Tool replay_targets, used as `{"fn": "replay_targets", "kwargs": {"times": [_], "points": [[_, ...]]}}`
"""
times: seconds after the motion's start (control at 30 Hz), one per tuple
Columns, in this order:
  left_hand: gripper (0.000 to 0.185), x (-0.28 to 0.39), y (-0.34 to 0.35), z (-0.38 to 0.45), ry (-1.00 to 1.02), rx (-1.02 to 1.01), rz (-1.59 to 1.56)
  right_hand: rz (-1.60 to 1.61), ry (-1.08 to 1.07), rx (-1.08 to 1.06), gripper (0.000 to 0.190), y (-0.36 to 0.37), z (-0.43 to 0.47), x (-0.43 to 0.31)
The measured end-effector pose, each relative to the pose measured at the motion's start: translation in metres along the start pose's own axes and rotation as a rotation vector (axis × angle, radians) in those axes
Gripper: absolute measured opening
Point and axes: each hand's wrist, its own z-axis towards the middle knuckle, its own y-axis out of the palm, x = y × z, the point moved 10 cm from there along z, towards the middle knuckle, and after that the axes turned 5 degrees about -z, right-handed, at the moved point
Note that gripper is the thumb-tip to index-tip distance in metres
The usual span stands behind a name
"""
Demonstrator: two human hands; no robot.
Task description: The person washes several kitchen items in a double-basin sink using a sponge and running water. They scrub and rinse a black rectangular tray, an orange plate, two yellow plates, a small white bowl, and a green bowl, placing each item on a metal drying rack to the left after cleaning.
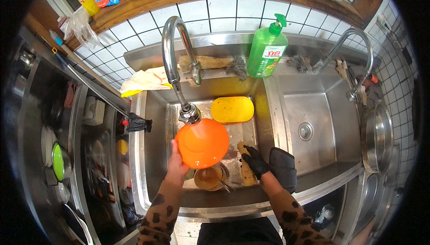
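Observation:
My left hand (178,164) holds an orange plate (203,144) by its left edge, under the spout of a chrome faucet (189,114). My right hand (257,162), in a black glove, grips a long tan loofah sponge (247,166) low in the left basin of a steel sink. Between the hands, a bowl (209,177) with metal utensils in it lies in the basin, partly hidden by the plate. A yellow oval dish (232,110) rests farther back on the basin floor. A folded dark gray cloth (283,169) hangs over the divider beside my right wrist.
A green pump bottle of dish soap (267,51) stands behind the basins near steel wool (237,67). Cream and yellow gloves (147,83) lie at the back left corner. The right basin (322,103) has its own faucet (368,50). Metal pans (378,137) stand far right; shelves with dishes are left.

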Motion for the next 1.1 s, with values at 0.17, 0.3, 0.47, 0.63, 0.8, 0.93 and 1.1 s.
{"fn": "replay_targets", "kwargs": {"times": [0.17,0.3,0.47,0.63,0.8,0.93,1.1], "points": [[0.031,0.02,0.007,0.045,0.313,0.282,0.177,-0.075,0.041,0.013,0.051,-0.009,-0.007,0.008],[0.021,0.019,0.077,0.047,0.427,0.282,1.478,0.053,0.13,-0.057,0.05,0.003,-0.019,-0.002],[0.039,-0.033,0.169,0.031,1.083,-0.366,2.053,0.166,0.154,0.025,0.048,-0.023,-0.012,0.029],[0.01,-0.019,0.159,-0.027,1.068,-0.608,2.162,-0.124,0.059,-0.046,0.049,0.006,-0.005,0.026],[0.012,0.049,0.175,-0.093,0.677,-0.594,2.206,-0.243,0.102,-0.058,0.048,0.002,-0.003,0.013],[0.017,0.158,0.187,-0.204,0.749,-0.635,2.033,-0.307,0.141,-0.099,0.049,0.019,0.003,0.003],[0.022,0.334,0.138,-0.309,0.872,-0.184,1.948,-0.401,0.168,-0.048,0.051,0.006,0.013,-0.018]]}}
